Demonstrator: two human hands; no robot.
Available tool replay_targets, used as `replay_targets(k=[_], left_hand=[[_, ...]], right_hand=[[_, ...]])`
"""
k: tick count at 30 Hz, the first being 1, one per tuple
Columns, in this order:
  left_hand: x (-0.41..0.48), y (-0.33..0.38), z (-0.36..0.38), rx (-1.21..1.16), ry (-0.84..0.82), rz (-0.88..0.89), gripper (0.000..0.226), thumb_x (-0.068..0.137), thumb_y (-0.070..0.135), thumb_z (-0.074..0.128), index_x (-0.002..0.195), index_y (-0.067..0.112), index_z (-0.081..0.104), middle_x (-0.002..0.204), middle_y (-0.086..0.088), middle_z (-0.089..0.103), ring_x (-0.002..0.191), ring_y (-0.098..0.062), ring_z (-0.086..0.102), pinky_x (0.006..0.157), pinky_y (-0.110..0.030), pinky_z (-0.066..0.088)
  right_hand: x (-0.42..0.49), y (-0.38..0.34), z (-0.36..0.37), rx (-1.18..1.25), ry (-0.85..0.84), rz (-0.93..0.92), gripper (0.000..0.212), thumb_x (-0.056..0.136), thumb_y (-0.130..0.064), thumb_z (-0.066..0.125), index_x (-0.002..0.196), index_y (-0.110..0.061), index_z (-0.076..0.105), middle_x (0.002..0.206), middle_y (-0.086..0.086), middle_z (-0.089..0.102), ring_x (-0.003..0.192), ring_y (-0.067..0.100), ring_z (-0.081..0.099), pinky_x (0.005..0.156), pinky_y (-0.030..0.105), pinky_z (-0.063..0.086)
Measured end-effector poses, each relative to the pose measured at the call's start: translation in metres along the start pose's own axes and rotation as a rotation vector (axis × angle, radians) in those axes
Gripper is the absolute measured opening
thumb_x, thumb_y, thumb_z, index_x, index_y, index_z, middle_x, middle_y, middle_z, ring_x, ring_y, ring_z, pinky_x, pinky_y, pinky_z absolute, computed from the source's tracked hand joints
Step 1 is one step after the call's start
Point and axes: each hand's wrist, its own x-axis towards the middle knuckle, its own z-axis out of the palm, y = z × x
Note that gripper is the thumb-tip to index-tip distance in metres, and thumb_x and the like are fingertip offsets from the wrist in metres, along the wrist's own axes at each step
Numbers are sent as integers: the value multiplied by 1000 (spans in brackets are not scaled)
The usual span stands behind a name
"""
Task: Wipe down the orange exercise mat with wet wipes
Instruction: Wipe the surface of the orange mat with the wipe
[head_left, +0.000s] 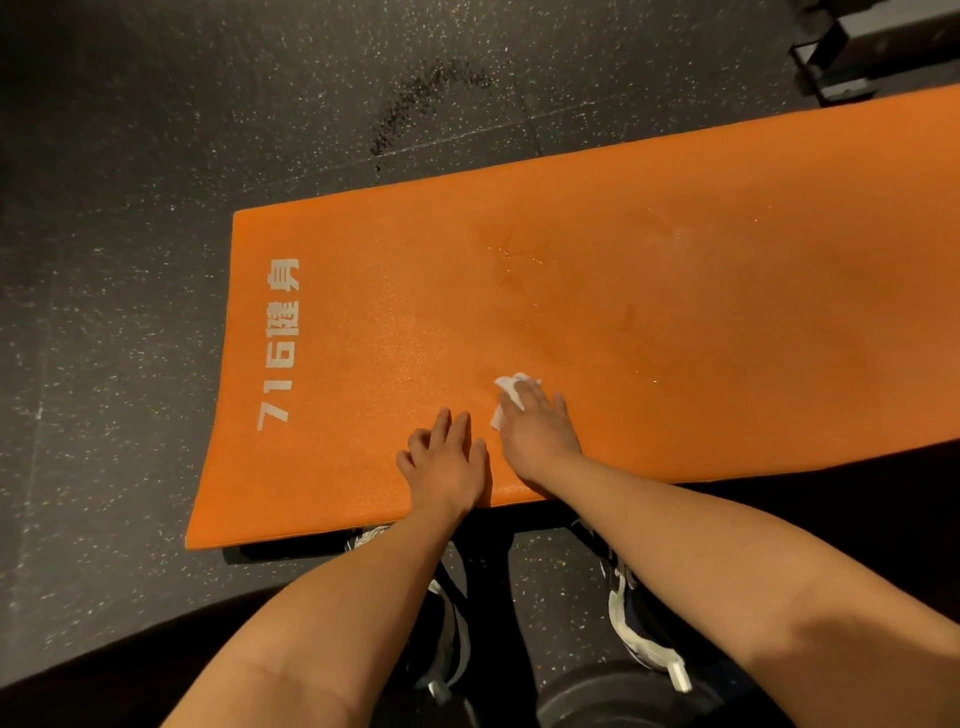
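Orange mat (649, 270) flat on dark speckled floor (130, 208). Wet streaks mid-mat, looks part wiped; logo end looks dry, likely still to do. Right hand (537, 428) fingers flat, pressing white wipe (511, 395) near front edge. Left hand (447, 457) spread, bracing mat beside it.

a single head-worn wide-angle view looks forward and steeply down from just above the person's arms, so near that both forearms (363, 597) fill the lower frame. the orange mat (675, 291) crosses the middle, the speckled floor (156, 156) lies beyond it, and the shoes (644, 623) are directly below.
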Motion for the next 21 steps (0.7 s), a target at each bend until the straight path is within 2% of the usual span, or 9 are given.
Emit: replay_targets(k=[2, 4, 7, 10, 13, 15, 17, 21], left_hand=[[5, 2, 0, -1, -1, 2, 54, 103, 51, 30, 155, 38, 28, 167, 6, 14, 143, -30, 16, 114, -51, 12], [10, 3, 0, 2, -9, 3, 54, 103, 51, 29, 155, 38, 26, 167, 5, 13, 143, -30, 16, 113, -50, 13], [16, 4, 2, -2, -14, 3, 54, 103, 51, 31, 155, 38, 27, 167, 4, 13, 142, -30, 16, 111, -49, 13], [22, 1, 2, -12, 34, 10, 51, 102, 49, 37, 150, 36, 37, 163, 2, 23, 138, -29, 22, 110, -47, 16], [38, 5, -2, -43, 87, 20, 44, 100, 41, 42, 143, 32, 45, 158, 0, 32, 136, -29, 26, 109, -46, 20], [48, 9, -4, -62, 87, 16, 44, 101, 36, 41, 145, 32, 43, 161, 0, 28, 139, -29, 23, 111, -46, 19], [57, 10, -6, -64, 60, -9, 48, 101, 36, 40, 149, 33, 37, 164, 1, 21, 143, -29, 19, 113, -48, 16], [63, 3, -3, -56, 26, -9, 54, 101, 43, 38, 154, 34, 30, 165, 3, 16, 145, -29, 14, 115, -48, 12]], right_hand=[[3, -8, 3, -27, -45, -114, 55, 109, -34, 27, 162, -25, 16, 170, 2, 0, 156, 19, -8, 124, 53, -5], [6, -6, 4, -49, -57, -137, 54, 110, -35, 25, 162, -29, 15, 170, -1, -4, 156, 17, -9, 124, 54, -6], [14, 10, 0, -32, 15, 60, 56, 108, -33, 26, 162, -27, 12, 170, 3, -13, 156, 20, -12, 124, 52, -6], [24, 14, -4, 3, 50, 226, 61, 106, -27, 29, 162, -20, 6, 169, 8, -15, 155, 27, -13, 125, 50, -5], [29, -9, 3, 40, 10, 63, 59, 107, -29, 29, 162, -19, 9, 170, 5, -7, 156, 24, -11, 125, 48, -5], [31, -17, 10, 7, -1, -90, 55, 109, -32, 26, 162, -23, 14, 171, 3, -2, 156, 20, -8, 124, 49, -7], [40, -9, 6, -34, -11, -111, 55, 109, -29, 27, 162, -26, 13, 170, -1, -3, 156, 17, -9, 124, 50, -9], [59, 23, -14, -8, 58, 204, 64, 106, -25, 32, 162, -25, 1, 169, 1, -14, 155, 19, -16, 124, 52, -7]])
